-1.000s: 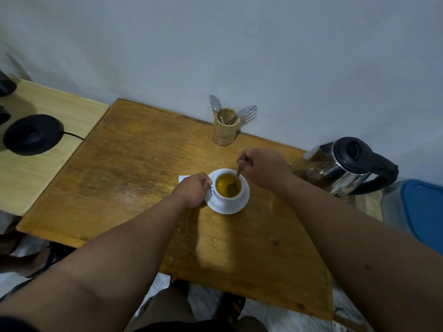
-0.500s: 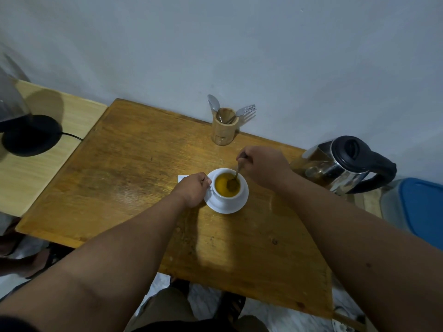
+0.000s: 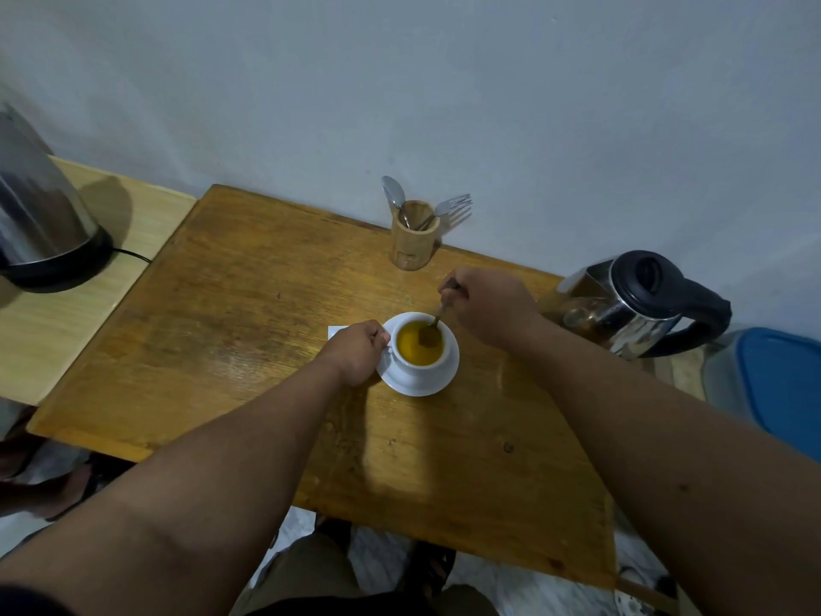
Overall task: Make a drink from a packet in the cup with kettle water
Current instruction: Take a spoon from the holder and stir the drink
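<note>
Spoon (image 3: pixel 437 320) shifted in cup (image 3: pixel 420 344) of yellow drink, right hand (image 3: pixel 486 306) grip closed around it.

White cup (image 3: pixel 420 362) of amber drink, on white saucer (image 3: pixel 437 382), mid tabletop (image 3: pixel 231 331). Left hand (image 3: pixel 357 354) grips cup at its left side; right hand (image 3: pixel 491 306) holds spoon (image 3: pixel 433 327), bowl submerged. Steel kettle (image 3: pixel 631 304) far right; wooden cutlery holder (image 3: pixel 414 237) at far edge.
</note>
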